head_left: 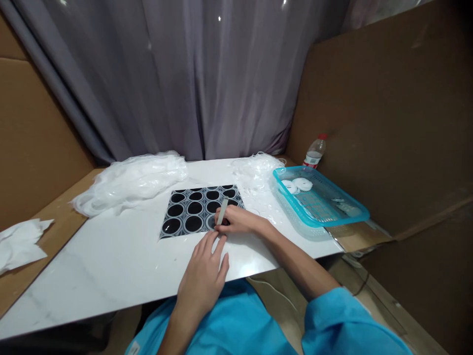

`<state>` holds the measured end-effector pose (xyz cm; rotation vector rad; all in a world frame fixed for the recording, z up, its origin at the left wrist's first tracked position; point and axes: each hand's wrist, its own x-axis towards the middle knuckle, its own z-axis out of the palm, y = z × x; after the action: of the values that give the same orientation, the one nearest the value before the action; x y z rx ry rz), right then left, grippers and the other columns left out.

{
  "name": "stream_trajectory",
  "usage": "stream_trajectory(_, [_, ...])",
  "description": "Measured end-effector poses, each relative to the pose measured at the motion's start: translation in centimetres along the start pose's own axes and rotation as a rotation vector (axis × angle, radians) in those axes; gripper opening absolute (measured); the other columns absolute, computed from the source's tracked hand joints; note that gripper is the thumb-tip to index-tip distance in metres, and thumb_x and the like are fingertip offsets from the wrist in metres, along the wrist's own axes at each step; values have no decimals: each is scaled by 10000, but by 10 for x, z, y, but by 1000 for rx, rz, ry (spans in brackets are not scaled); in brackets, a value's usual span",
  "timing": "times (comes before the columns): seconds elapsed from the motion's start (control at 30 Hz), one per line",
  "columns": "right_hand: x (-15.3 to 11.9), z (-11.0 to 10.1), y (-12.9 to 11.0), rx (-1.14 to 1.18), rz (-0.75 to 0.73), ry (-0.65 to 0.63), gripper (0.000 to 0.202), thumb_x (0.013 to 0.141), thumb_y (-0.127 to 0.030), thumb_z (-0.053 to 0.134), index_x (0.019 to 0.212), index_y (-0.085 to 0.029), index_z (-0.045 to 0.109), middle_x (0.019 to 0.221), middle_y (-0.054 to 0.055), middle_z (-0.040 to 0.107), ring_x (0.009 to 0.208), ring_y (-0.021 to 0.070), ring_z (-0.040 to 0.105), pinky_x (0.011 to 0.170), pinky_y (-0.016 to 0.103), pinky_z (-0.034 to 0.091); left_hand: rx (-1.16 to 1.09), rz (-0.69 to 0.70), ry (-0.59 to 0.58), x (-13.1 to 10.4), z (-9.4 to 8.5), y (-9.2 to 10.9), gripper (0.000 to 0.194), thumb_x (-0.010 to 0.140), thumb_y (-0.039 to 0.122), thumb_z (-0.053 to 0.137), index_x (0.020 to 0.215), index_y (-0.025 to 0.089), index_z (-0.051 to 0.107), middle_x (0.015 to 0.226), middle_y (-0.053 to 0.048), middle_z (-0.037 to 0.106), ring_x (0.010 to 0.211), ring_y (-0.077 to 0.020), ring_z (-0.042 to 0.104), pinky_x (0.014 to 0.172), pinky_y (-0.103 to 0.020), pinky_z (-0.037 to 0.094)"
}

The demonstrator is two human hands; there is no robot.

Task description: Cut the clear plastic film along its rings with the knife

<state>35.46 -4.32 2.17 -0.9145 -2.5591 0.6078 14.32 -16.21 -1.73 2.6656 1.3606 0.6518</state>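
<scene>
A dark sheet with rows of black circles ringed in white point(194, 208) lies flat on the white table. My right hand point(238, 219) is over the sheet's near right corner, its fingers closed around a flat grey strip-like tool point(222, 211) that stands up tilted. The tool's lower end is hidden by the fingers. My left hand point(205, 268) rests at the sheet's near edge with fingers stretched out, the fingertips close to the right hand's fingers. Whether a small piece lies under those fingertips, I cannot tell.
A bundle in clear plastic point(136, 177) lies at the back left, with loose clear rings or scraps point(258, 170) at the back right. Right of them, a blue basket point(318, 222) holds white discs point(302, 184). Behind it stands a bottle point(315, 152). Cardboard walls point(388, 123) flank the table.
</scene>
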Motion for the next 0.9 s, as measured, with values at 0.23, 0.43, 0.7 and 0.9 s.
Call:
stream_trajectory(0.23, [-1, 0, 2, 5, -6, 2, 158, 994, -197, 688, 851, -198, 622, 868, -5, 616, 747, 145, 504, 728, 288, 382, -6, -10, 3, 0, 0, 0, 470, 1138, 326, 456, 1591, 238, 543, 1603, -137, 574, 1519, -337, 519, 1215, -542, 492])
stream_trajectory(0.43, [-1, 0, 0, 7, 8, 6, 164, 990, -195, 692, 842, -199, 620, 875, 1, 622, 757, 150, 507, 732, 290, 384, -7, -5, 11, 0, 1, 0, 474, 1137, 327, 454, 1595, 241, 538, 1600, -138, 577, 1517, -335, 523, 1212, -538, 494])
stream_trajectory(0.7, [0, 0, 0, 22, -2, 23, 173, 978, -169, 682, 817, -191, 623, 865, 2, 630, 748, 150, 509, 730, 287, 392, -16, 7, 40, -1, 3, -2, 465, 1129, 322, 459, 1580, 252, 548, 1581, -138, 593, 1504, -338, 536, 1201, -548, 498])
stream_trajectory(0.9, [0, 1, -1, 25, 12, 24, 134, 980, -166, 692, 850, -191, 672, 881, 11, 661, 760, 159, 538, 731, 289, 404, -19, 6, 37, -1, 1, -1, 460, 1134, 321, 453, 1578, 243, 547, 1586, -145, 587, 1505, -341, 532, 1192, -555, 505])
